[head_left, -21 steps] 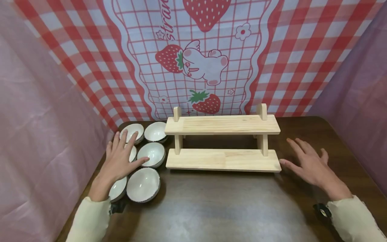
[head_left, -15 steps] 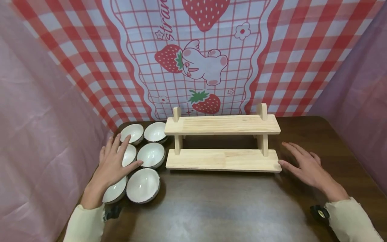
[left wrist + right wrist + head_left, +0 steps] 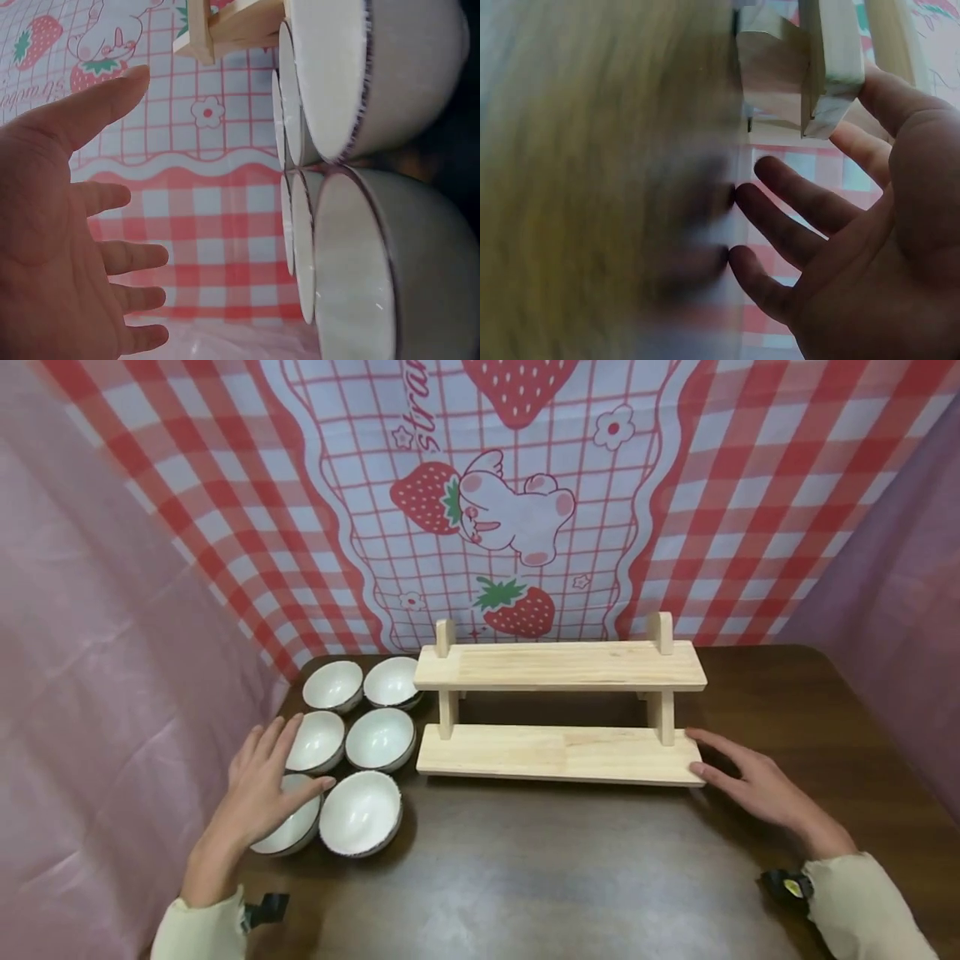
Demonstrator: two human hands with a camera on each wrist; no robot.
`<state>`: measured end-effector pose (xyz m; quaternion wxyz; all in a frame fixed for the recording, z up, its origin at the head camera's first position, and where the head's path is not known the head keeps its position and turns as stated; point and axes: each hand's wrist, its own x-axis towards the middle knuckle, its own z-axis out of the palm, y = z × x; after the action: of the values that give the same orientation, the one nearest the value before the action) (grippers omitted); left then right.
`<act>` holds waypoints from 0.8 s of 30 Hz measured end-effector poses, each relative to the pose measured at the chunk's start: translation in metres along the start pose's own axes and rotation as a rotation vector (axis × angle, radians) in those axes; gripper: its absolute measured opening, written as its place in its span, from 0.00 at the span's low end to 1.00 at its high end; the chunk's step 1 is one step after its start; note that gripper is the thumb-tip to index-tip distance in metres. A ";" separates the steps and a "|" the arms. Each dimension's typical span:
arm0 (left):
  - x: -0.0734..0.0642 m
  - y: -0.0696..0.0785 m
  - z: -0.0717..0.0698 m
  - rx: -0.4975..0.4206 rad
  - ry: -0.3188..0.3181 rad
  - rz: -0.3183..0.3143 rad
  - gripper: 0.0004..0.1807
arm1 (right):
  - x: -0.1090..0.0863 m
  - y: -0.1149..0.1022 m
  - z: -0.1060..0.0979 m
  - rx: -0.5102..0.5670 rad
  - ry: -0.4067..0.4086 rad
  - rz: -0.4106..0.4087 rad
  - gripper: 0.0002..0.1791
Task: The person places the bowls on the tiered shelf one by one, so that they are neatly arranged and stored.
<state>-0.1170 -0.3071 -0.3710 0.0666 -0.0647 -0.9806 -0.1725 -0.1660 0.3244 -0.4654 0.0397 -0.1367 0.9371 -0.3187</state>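
My left hand (image 3: 258,789) hovers with spread fingers over the left column of bowls, partly covering the near left bowl (image 3: 296,831). In the left wrist view its fingers stand apart from the bowls, holding nothing. Next to it are the near right bowl (image 3: 362,814), the middle bowls (image 3: 315,742) and the far bowls (image 3: 333,685), all white inside with dark rims. My right hand (image 3: 765,789) is at the right end of a two-tier wooden display rack (image 3: 562,752). Its thumb and index finger touch the lower plank's end; the other fingers are spread below in the right wrist view.
The rack's upper plank (image 3: 562,665) rises at the back, its left end close to the far right bowl (image 3: 393,682). A brown table (image 3: 555,868) carries everything. Behind hangs a red-checked strawberry cloth (image 3: 517,518); a pink curtain (image 3: 112,652) borders the left.
My left hand has drawn back toward the near side and left, uncovering the far bowls. My right hand has moved left to the rack's end. The view has shifted slightly.
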 end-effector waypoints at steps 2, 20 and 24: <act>-0.005 -0.004 0.001 -0.007 0.004 -0.008 0.55 | 0.002 0.003 0.001 0.019 -0.012 0.005 0.34; -0.037 -0.034 0.014 -0.091 0.063 -0.022 0.49 | 0.004 0.030 0.014 0.242 -0.033 -0.066 0.32; -0.047 -0.041 0.018 -0.105 0.079 -0.034 0.46 | 0.005 0.030 0.017 0.254 -0.033 -0.065 0.33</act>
<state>-0.0791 -0.3444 -0.4083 0.0989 -0.0446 -0.9678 -0.2273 -0.1753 0.3357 -0.4973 0.0619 -0.1661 0.8836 -0.4334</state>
